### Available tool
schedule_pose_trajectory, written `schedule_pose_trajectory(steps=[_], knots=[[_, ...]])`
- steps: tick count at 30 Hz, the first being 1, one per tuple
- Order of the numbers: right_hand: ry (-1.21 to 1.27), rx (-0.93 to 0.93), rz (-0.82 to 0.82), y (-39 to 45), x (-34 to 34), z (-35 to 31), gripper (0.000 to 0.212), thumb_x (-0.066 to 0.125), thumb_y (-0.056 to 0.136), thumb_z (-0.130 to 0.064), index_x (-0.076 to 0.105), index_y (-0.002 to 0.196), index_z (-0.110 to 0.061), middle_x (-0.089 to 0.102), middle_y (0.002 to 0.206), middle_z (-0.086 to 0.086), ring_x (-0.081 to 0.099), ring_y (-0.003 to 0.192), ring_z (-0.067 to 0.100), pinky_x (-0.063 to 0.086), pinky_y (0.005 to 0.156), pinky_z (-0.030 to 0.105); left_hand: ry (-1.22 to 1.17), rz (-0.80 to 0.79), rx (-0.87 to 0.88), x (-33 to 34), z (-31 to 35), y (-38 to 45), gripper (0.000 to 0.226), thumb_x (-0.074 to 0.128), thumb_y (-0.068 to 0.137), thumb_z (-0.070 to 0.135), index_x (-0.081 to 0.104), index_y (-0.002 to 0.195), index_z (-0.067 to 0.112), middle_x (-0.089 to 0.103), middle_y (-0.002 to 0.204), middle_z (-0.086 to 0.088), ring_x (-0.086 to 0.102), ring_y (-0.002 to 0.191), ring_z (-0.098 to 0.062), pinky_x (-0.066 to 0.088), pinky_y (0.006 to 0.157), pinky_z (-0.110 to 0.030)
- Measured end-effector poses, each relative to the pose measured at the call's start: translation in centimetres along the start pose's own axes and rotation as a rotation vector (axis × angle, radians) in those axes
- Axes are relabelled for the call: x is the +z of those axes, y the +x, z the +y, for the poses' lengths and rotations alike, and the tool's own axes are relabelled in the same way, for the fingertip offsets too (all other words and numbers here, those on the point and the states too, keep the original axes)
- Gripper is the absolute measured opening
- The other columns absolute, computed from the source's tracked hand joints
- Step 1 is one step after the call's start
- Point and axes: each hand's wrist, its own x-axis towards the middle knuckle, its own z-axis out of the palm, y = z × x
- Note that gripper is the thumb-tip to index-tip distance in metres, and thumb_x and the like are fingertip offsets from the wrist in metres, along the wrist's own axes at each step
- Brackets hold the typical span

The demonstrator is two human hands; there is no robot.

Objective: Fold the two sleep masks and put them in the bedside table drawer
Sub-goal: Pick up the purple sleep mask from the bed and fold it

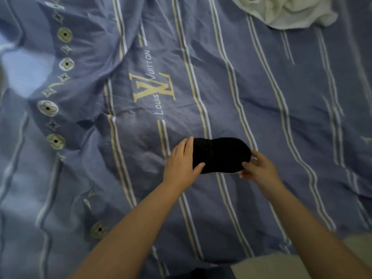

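Note:
A black sleep mask (220, 155) lies flat on the blue striped bed cover (281, 117), a little below the middle of the head view. My left hand (182, 163) holds its left end, fingers over the top and thumb on the near edge. At the mask's right end my right hand (256, 167) pinches the edge, where a thin white rim shows. Only one mask is visible. No drawer or bedside table is in view.
A crumpled white cloth (289, 11) lies at the top right of the bed. The cover is wrinkled, with printed lettering and a flower border on the left. A pale surface (271, 266) shows at the bottom right edge.

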Motion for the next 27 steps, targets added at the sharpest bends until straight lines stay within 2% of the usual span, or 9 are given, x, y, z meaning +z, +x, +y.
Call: schedule_pose_trajectory(steps=[2,4,6,9,12,14,18,23,27], knots=[[-0.230,-0.004,0.038,0.1,-1.5,2.0,0.047,0.049,0.085,0.004,0.035,0.129,-0.006,0.058,0.113,0.026,0.067,0.077,0.021,0.057,0.071,0.035,0.024,-0.069,-0.051,1.6,0.7,-0.2,0.066,0.053,0.086,0.028,0.018,0.139,0.011,0.035,0.142,-0.015,0.033,0.129,-0.030,0.032,0.105,-0.040],[-0.518,-0.136,0.119,-0.1,-2.1,3.1,0.063,0.057,0.081,-0.001,0.026,0.136,-0.007,0.046,0.132,0.026,0.051,0.113,0.037,0.042,0.096,0.045,0.041,-0.104,-0.056,2.8,1.1,-0.3,0.048,0.051,0.086,0.021,0.037,0.131,0.012,0.049,0.127,-0.016,0.044,0.117,-0.030,0.040,0.096,-0.039],[-0.735,-0.372,0.113,-0.2,-2.0,3.8,0.066,0.063,0.076,-0.002,0.031,0.134,-0.006,0.046,0.128,0.030,0.046,0.115,0.041,0.039,0.096,0.045,0.009,-0.109,-0.045,3.6,1.5,-0.7,0.036,0.051,0.086,0.016,0.049,0.122,0.010,0.055,0.118,-0.017,0.049,0.108,-0.029,0.042,0.089,-0.037],[-0.926,-0.563,0.060,0.6,-1.3,3.8,0.043,0.062,0.075,0.001,0.052,0.118,0.001,0.050,0.119,0.032,0.048,0.106,0.044,0.043,0.088,0.046,-0.039,-0.105,-0.030,4.0,1.6,-1.4,0.036,0.057,0.083,0.015,0.051,0.118,0.007,0.054,0.116,-0.016,0.048,0.108,-0.027,0.038,0.086,-0.029],[-0.836,-0.559,0.154,1.3,-1.0,3.4,0.014,0.057,0.078,0.003,0.062,0.088,0.010,0.055,0.108,0.032,0.050,0.098,0.041,0.040,0.079,0.037,-0.027,-0.085,-0.080,3.7,1.0,-2.1,0.040,0.058,0.081,0.008,0.049,0.120,0.007,0.051,0.118,-0.015,0.047,0.110,-0.026,0.037,0.083,-0.025],[-0.564,-0.464,0.222,1.5,-1.4,3.2,0.013,0.052,0.081,0.003,0.060,0.082,0.014,0.056,0.100,0.033,0.053,0.091,0.040,0.035,0.071,0.026,-0.061,-0.031,-0.143,3.3,0.5,-2.5,0.042,0.054,0.078,0.000,0.049,0.119,0.006,0.050,0.120,-0.016,0.047,0.110,-0.027,0.034,0.079,-0.021],[-0.174,-0.170,0.203,0.9,-2.9,3.1,0.017,0.045,0.088,-0.006,0.059,0.080,0.000,0.056,0.085,0.019,0.050,0.080,0.029,0.040,0.066,0.036,-0.052,0.093,-0.189,2.7,0.2,-3.1,0.031,0.052,0.079,0.000,0.057,0.109,0.002,0.053,0.113,-0.017,0.047,0.106,-0.027,0.033,0.079,-0.021],[-0.244,-0.234,0.098,0.4,-4.1,3.0,0.026,0.040,0.089,0.000,0.059,0.106,-0.003,0.055,0.095,0.008,0.050,0.086,0.021,0.040,0.077,0.032,-0.026,0.110,-0.062,1.8,0.6,-3.2,0.014,0.056,0.077,0.000,0.064,0.088,-0.002,0.053,0.097,-0.018,0.046,0.091,-0.025,0.030,0.073,-0.020],[-0.253,-0.300,0.062,0.3,-4.0,2.5,0.027,0.040,0.083,0.011,0.058,0.088,-0.008,0.051,0.100,0.009,0.048,0.093,0.020,0.039,0.079,0.023,-0.379,0.077,-0.246,0.7,-0.3,-2.8,0.009,0.053,0.083,0.005,0.062,0.080,0.004,0.050,0.086,-0.006,0.049,0.078,-0.017,0.037,0.060,-0.016]])
